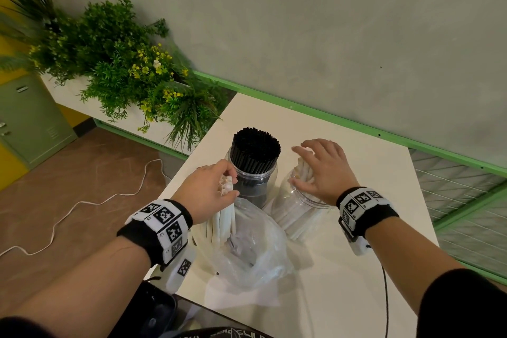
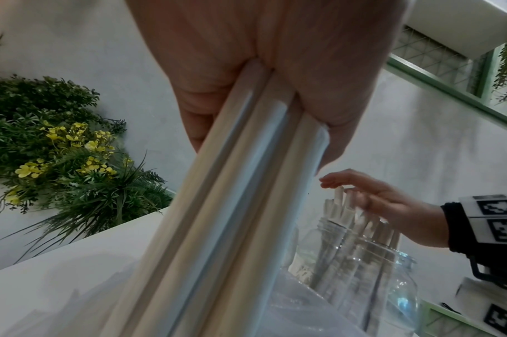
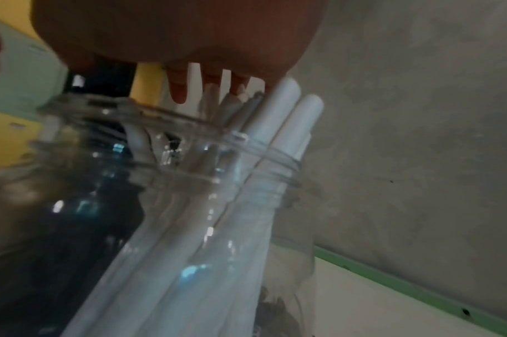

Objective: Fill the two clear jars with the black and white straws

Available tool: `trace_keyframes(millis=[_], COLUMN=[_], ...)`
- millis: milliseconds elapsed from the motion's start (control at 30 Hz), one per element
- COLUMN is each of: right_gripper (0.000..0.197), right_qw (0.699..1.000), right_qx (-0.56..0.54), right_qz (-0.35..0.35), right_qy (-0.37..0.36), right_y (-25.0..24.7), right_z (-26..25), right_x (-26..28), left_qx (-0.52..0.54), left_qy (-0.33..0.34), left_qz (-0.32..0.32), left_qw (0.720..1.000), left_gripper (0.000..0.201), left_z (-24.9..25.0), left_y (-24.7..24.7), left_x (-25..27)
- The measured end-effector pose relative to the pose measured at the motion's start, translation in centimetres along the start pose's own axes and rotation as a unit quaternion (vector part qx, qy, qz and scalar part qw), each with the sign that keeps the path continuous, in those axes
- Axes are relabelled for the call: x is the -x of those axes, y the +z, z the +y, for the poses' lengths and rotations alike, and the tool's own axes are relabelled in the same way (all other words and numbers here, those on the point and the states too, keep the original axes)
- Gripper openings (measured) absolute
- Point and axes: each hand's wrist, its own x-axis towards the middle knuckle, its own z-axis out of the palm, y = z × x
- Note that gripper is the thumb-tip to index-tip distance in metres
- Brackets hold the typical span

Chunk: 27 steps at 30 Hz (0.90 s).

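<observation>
White straws [image 1: 225,217] in left hand [image 1: 208,189]

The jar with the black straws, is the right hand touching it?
No, the right hand rests on the white straws of the other jar.

Black straws [image 1: 255,149] showing in clear jar [image 1: 253,173]; white straws [image 1: 303,170]; wristbands [image 1: 162,225] wearing black-white checker tags; green-edged white table [image 1: 343,269].
</observation>
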Motion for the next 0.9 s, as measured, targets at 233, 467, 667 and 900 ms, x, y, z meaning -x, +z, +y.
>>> trace_keyframes(millis=[233, 467, 667, 900], right_gripper=[0.042, 0.014, 0.02, 0.034], right_qw=[0.998, 0.974, 0.961, 0.969], right_qx=[0.021, -0.133, -0.125, -0.152], right_qz=[-0.038, 0.122, -0.006, 0.041], right_qy=[0.047, 0.135, 0.246, 0.189], right_y=[1.1, 1.4, 0.4, -0.8], right_z=[-0.1, 0.9, 2.0, 2.5], right_x=[-1.6, -2.6, -2.0, -0.8], left_qx=[0.0, 0.0, -0.003, -0.003], left_qy=[-0.004, -0.009, -0.01, -0.004], left_qz=[-0.003, -0.005, -0.005, -0.006], left_qw=[1.0, 1.0, 1.0, 1.0], left_gripper=[0.024, 0.023, 0.023, 0.023], left_z=[0.3, 0.2, 0.1, 0.0], left_y=[0.1, -0.1, -0.2, -0.2], left_x=[0.0, 0.1, 0.1, 0.0])
